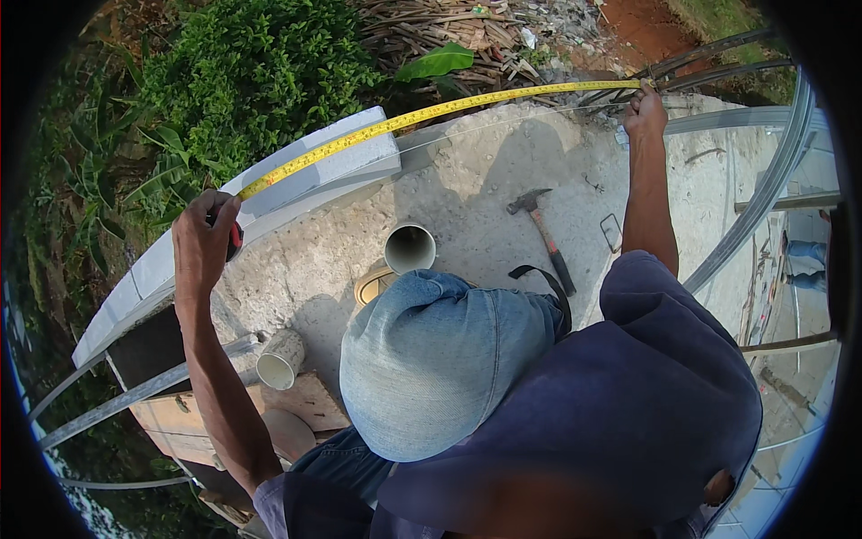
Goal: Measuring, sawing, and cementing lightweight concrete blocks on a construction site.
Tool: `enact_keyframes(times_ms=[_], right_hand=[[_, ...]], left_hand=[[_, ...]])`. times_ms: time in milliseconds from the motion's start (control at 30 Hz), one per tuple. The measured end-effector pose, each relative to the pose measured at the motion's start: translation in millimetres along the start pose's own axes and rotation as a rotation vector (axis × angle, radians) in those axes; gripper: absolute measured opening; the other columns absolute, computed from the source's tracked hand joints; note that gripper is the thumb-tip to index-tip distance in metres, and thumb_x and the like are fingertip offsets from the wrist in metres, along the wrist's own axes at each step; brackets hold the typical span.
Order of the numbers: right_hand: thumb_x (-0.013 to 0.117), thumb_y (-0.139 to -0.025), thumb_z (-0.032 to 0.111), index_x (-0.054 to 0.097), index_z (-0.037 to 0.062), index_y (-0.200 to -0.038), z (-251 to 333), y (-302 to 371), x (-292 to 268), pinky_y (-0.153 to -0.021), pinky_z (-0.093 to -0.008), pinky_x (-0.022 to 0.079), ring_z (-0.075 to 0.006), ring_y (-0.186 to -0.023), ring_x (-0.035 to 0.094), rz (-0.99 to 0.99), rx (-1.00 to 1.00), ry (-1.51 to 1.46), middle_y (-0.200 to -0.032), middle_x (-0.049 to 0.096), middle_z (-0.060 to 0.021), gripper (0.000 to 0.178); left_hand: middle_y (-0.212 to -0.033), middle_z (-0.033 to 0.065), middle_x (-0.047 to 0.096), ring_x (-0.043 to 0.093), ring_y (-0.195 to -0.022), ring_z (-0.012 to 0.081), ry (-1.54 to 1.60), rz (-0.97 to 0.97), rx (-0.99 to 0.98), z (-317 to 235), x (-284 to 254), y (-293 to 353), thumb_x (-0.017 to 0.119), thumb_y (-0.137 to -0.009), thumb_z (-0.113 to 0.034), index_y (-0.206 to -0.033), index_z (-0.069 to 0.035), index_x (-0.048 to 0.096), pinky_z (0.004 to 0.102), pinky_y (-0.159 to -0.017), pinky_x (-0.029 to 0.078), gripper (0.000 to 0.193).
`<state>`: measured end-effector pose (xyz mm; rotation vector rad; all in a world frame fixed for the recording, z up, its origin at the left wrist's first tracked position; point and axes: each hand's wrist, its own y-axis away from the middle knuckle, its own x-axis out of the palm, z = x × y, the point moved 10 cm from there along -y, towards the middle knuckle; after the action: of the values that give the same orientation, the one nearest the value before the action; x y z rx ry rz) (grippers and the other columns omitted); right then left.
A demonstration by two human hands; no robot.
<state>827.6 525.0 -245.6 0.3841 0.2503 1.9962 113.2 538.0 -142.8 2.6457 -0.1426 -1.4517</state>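
A yellow tape measure (431,110) is stretched between my two hands, over a row of pale blocks (323,162) and the bare slab edge beyond them. My left hand (201,241) is closed round its dark and red case, above the blocks at the left. At the far right, my right hand (645,111) pinches the tape's free end, beside some dark bars. A thin string (503,132) runs just below the tape. Between my arms, a hammer (544,235) with a dark and orange handle lies on the concrete slab (476,202).
An open pipe (410,249) stands by my knee; a second pipe piece (280,359) is near wooden boards (310,402) at the left. Metal channels (763,211) curve along the right. Past the slab edge are bushes (260,72) and piled sticks (440,31). Another person's legs (806,256) show far right.
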Motion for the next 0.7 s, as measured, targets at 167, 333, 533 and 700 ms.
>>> enact_keyframes(times_ms=[167,333,533,700], right_hand=[[0.069,-0.085,0.007,0.057,0.0041,-0.089,2,-8,-5,-0.04,-0.026,0.028,-0.0092,-0.049,0.043,0.012,-0.042,-0.047,-0.07,0.05,-0.0009,0.013],[0.069,-0.085,0.006,0.057,0.0046,-0.088,0,-14,-9,-0.04,-0.026,0.028,-0.0093,-0.048,0.042,0.03,-0.032,-0.059,-0.07,0.049,-0.0006,0.013],[0.068,-0.086,0.007,0.057,0.0038,-0.091,3,-27,-19,-0.043,-0.0264,0.029,-0.0099,-0.051,0.042,0.041,-0.04,-0.058,-0.072,0.049,-0.0008,0.013],[0.06,-0.095,0.013,0.046,0.0144,-0.079,-1,-7,20,-0.041,-0.0256,0.02,-0.0078,-0.047,0.029,0.091,-0.003,-0.026,-0.062,0.036,0.0054,0.021]], left_hand=[[-0.065,0.011,0.062,0.056,-0.056,0.0177,0.021,0.013,-0.014,-3,0,1,0.062,-0.091,-0.022,-0.088,0.003,0.067,0.0332,-0.062,0.046,0.026],[-0.065,0.0112,0.063,0.057,-0.057,0.0179,-0.013,0.0,0.011,-8,-2,3,0.063,-0.091,-0.022,-0.089,0.003,0.068,0.0333,-0.062,0.047,0.026],[-0.065,0.0106,0.063,0.058,-0.058,0.0177,-0.038,0.004,0.022,-9,6,2,0.064,-0.09,-0.023,-0.09,0.002,0.068,0.0334,-0.063,0.047,0.025],[-0.061,0.0093,0.061,0.058,-0.054,0.0163,0.009,0.078,0.006,4,-5,14,0.063,-0.09,-0.021,-0.089,0.001,0.069,0.0327,-0.056,0.047,0.023]])
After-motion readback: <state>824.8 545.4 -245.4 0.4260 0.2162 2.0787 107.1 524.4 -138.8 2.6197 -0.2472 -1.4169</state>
